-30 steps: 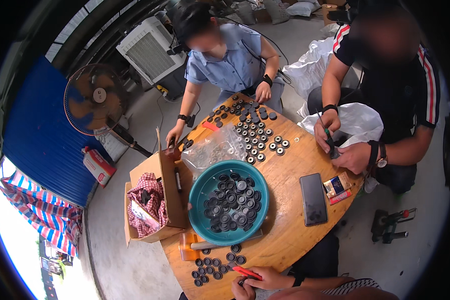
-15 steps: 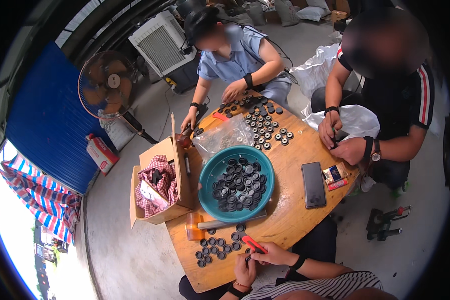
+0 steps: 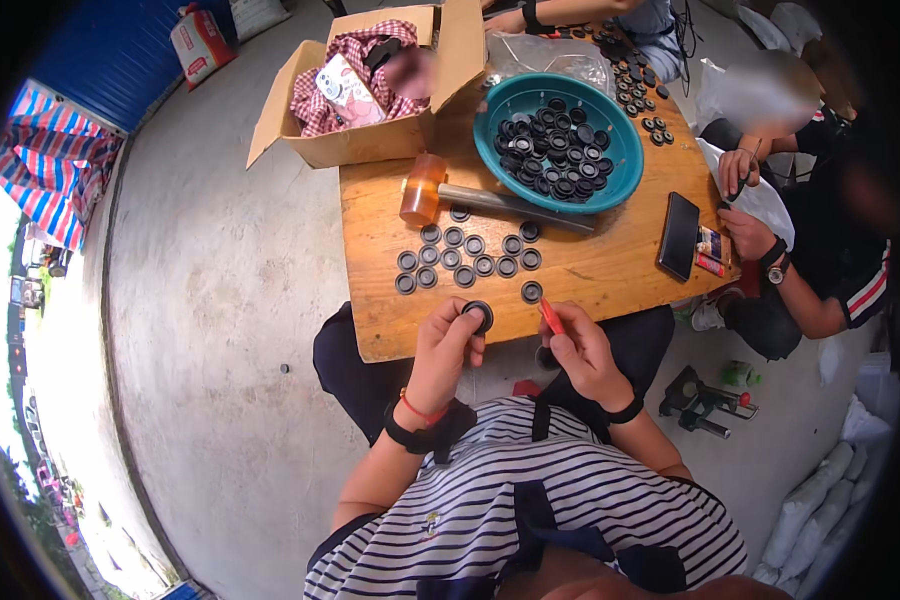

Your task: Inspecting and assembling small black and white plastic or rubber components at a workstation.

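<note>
Between the thumb and fingers of my left hand [image 3: 444, 345] is a black round rubber part [image 3: 480, 317], held up at the table's near edge. My right hand [image 3: 588, 362] is closed around a red utility knife [image 3: 552, 318], its front end pointing up and left. The two hands are apart, with the knife not touching the part. Just beyond them a single black round part [image 3: 531, 292] lies on the wooden table [image 3: 610, 275]. Several more black round parts [image 3: 465, 276] lie in loose rows to its left.
A mallet [image 3: 425, 190] with an amber head lies behind the rows, near a teal basin [image 3: 625, 190] of black parts. An open cardboard box [image 3: 370, 148] holds checked cloth. A phone [image 3: 679, 236] lies at right. Two co-workers sit around the table; a metal hand press [image 3: 705, 405] stands on the floor.
My view has tilted down, so the table sits higher in the picture. My hands have moved apart, the left lifting the black part and the right keeping the knife.
</note>
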`<state>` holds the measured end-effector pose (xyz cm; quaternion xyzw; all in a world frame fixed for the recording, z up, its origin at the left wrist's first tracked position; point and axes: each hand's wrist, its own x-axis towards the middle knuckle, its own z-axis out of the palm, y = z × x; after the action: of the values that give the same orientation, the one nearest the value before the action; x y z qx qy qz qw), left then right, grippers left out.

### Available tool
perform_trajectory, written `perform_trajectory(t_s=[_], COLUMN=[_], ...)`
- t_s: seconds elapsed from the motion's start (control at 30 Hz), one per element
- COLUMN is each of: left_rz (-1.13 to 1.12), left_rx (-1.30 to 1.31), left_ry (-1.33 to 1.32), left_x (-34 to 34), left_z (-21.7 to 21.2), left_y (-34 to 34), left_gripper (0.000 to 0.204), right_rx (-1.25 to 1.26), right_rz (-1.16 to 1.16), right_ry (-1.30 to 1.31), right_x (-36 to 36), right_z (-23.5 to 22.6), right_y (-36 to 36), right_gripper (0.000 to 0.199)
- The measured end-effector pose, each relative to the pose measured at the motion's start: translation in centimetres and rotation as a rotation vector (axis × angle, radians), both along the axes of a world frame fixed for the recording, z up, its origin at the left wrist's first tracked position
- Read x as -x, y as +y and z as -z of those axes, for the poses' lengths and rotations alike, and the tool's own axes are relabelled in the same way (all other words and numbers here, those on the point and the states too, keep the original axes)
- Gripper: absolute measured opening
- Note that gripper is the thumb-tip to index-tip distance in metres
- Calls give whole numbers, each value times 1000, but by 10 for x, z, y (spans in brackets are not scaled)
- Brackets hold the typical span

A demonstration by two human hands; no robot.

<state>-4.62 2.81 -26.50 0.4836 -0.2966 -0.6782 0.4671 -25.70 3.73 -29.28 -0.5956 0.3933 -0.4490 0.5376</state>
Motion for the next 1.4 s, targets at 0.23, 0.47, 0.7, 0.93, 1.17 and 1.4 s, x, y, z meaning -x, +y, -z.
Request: perform_trajectory(t_s=[0.23,0.47,0.7,0.93,1.17,1.4], left_rz=[-48,22,237,329,349,509], left_rx=[3,15,-71,-100,-129,-69], left_ry=[169,105,204,195,194,173], left_x=[-15,-21,-37,-35,-30,-27], left_z=[-4,-13,-11,-16,-18,-26], left_y=[26,38,42,41,44,45], left_gripper=[14,9,11,9,8,9], right_rx=[488,572,575,521,663,447], right_rz=[-112,-42,-26,-90,-172,-63], right_ry=[432,437,475,345,407,632], right_x=[-24,-28,-25,-11,-10,-9], right_z=[-12,-11,-11,-9,-15,-5], right_y=[0,8,9,8,10,4], right_gripper=[33,32,32,37,38,36])
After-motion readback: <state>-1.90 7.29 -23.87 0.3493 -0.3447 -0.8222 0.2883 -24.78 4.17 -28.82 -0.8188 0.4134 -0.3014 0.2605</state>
